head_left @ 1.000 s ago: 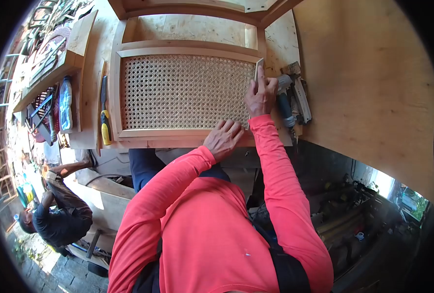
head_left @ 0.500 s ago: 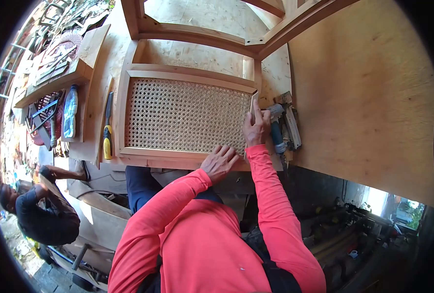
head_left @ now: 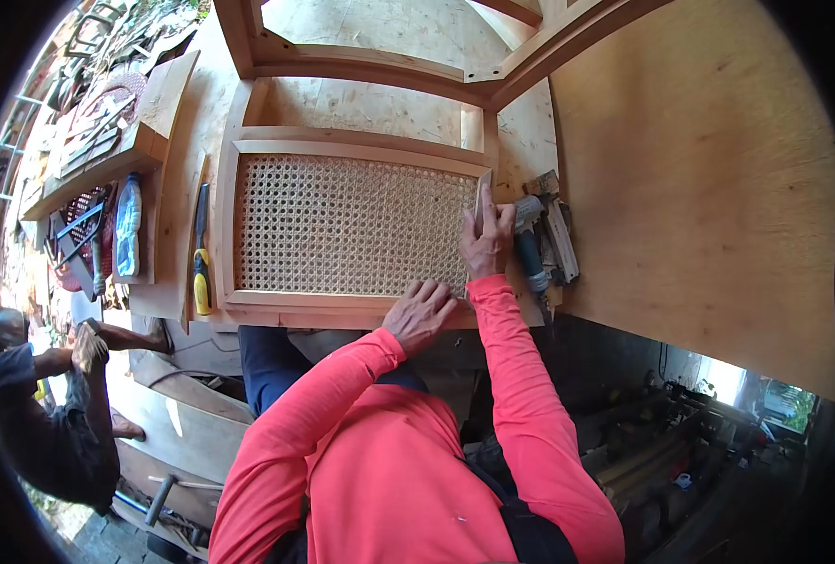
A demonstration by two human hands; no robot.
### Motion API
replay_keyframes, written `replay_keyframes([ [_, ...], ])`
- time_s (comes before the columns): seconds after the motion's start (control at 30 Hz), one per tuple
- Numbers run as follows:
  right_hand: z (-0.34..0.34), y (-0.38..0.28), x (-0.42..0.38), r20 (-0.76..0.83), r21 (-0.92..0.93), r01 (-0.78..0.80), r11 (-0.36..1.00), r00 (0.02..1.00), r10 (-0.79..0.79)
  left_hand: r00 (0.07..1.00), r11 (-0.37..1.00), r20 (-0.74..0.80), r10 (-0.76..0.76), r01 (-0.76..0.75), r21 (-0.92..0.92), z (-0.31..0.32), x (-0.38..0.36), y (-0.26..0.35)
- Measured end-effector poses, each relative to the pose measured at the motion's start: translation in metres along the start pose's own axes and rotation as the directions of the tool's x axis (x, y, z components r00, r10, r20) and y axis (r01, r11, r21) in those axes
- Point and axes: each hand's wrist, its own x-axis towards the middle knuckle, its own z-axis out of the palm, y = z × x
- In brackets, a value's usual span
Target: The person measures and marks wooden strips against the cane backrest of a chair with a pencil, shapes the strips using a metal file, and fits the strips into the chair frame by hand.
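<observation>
A panel of woven cane (head_left: 351,226) lies inside a wooden frame (head_left: 342,150). My right hand (head_left: 488,240) is at the frame's right side, its fingers on a thin wood strip (head_left: 484,188) that lies along the cane's right edge. At the lower right corner of the panel, my left hand (head_left: 421,315) rests on the bottom rail, fingers bent over the cane's edge. What the left fingertips press on is too small to tell. Just right of my right hand is a blue and grey power tool (head_left: 530,246).
A chisel with a yellow and black handle (head_left: 201,282) lies left of the frame. Beyond it are a plastic bottle (head_left: 129,226) and a basket of tools. A wooden frame structure (head_left: 370,66) stands behind. Another person (head_left: 60,442) is at the lower left.
The right-hand strip now sits flush along the frame side, and my right hand has shifted slightly with it. The other person has moved and now shows bent forward differently. The view has shifted slightly.
</observation>
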Motion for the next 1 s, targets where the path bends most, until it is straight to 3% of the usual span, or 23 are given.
replay_keyframes([
  [0.13,-0.02,-0.004,-0.017,-0.022,0.002,0.048,0.999,0.999,-0.048,1.0,1.0,-0.001,-0.006,0.006,-0.008,-0.001,0.001,0.001],
  [0.23,-0.025,0.008,-0.036,0.124,-0.007,0.01,1.0,0.992,-0.009,1.0,1.0,-0.019,0.005,-0.006,-0.016,0.008,-0.002,-0.003],
  [0.43,-0.022,0.018,-0.035,0.105,-0.04,0.084,0.996,0.991,-0.079,0.999,1.0,-0.032,-0.002,0.001,-0.028,0.003,0.001,0.0],
  [0.47,-0.019,0.02,-0.036,0.09,-0.035,0.099,0.994,0.991,-0.096,0.998,0.999,0.047,-0.03,0.032,-0.028,0.001,0.002,0.001],
  [0.7,-0.024,0.018,-0.034,0.184,-0.089,0.053,0.995,0.982,-0.036,0.993,0.997,-0.087,-0.075,0.077,0.022,0.007,0.006,0.017],
  [0.9,-0.018,0.022,-0.034,0.134,-0.068,0.097,0.993,0.987,-0.087,0.994,0.994,0.002,-0.111,0.111,0.016,0.007,0.013,0.018],
  [1.0,-0.015,0.023,-0.035,0.099,-0.065,0.111,0.992,0.99,-0.104,0.997,0.998,-0.026,-0.069,0.069,0.006,0.01,0.012,0.015],
])
